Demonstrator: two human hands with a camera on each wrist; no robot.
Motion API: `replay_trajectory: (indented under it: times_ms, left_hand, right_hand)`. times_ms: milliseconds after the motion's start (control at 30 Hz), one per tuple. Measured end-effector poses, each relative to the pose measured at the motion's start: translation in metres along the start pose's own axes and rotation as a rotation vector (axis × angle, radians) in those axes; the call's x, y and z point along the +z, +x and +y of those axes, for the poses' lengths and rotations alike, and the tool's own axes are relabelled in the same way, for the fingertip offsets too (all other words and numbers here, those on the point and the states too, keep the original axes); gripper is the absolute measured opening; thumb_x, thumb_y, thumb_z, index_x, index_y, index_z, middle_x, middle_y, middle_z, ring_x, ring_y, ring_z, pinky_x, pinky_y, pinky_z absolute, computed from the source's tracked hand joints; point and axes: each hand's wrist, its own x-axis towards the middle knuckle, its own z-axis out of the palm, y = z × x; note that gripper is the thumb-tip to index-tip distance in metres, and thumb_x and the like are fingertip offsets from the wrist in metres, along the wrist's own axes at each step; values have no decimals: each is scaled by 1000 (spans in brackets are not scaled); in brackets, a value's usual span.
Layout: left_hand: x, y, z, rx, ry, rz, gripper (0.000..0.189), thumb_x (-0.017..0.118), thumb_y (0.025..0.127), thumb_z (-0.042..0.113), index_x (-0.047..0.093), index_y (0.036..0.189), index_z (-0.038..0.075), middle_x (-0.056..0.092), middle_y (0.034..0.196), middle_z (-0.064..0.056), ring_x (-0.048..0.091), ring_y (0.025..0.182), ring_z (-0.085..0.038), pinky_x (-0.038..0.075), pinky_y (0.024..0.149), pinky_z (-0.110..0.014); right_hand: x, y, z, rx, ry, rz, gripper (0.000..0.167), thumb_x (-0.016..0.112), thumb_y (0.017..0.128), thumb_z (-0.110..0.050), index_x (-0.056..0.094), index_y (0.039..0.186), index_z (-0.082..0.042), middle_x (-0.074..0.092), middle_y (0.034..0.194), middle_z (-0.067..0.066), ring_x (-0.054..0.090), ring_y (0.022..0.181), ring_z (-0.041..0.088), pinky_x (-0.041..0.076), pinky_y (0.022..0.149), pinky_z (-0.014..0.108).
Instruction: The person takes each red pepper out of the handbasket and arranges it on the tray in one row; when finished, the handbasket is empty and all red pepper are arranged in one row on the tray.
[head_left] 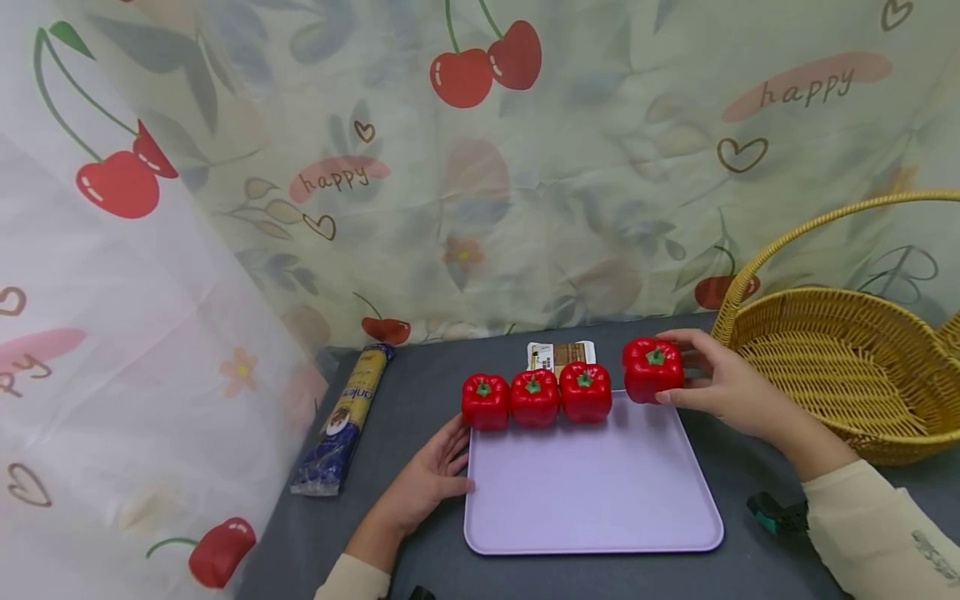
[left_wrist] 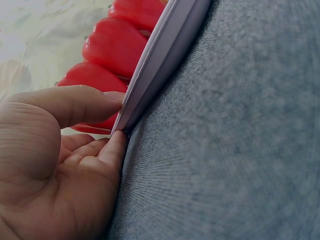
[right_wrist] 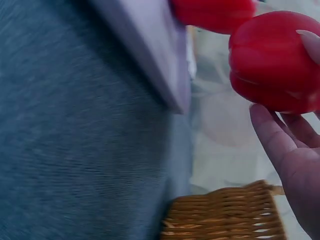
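Observation:
Three red bell peppers (head_left: 535,400) stand side by side along the far edge of a lilac tray (head_left: 585,492), green stems up. My right hand (head_left: 720,383) grips another red bell pepper (head_left: 651,371) between thumb and fingers, near the tray's far right corner. In the right wrist view this gripped pepper (right_wrist: 275,62) is held above the table, a small gap below its neighbour in the row. At the tray's left rim is my left hand (head_left: 426,483). The left wrist view has its thumb (left_wrist: 85,104) on the rim and the fingers against the outer side.
A woven basket (head_left: 832,367) with a tall handle stands to the right. On the left lies a long blue and yellow packet (head_left: 348,421). Behind the peppers is a small flat package (head_left: 561,353). A dark object (head_left: 780,512) lies by the right sleeve, and a printed curtain hangs behind.

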Motion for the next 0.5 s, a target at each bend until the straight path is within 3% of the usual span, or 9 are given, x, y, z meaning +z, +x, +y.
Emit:
replay_trajectory:
  times_ms: [267,500]
  left_hand:
    - [1,1,0,2,11,6,105,71,91,-19,12,174,4,13,180,-16,16,164,-32,33,123,-36]
    - [0,1,-1,-3,7,11,105,72,91,-19,13,174,5,15,180,-15,17,164,-31,36,121,-34]
  right_hand:
    - [8,7,20,82,-44,-100,81,88,92,-12,41,156,2,48,151,28,52,136,54,61,98,49]
    - [16,11,28,99,-68,-89,80,87,94,-13,41,157,2,47,152,30,52,136,56,57,102,60]
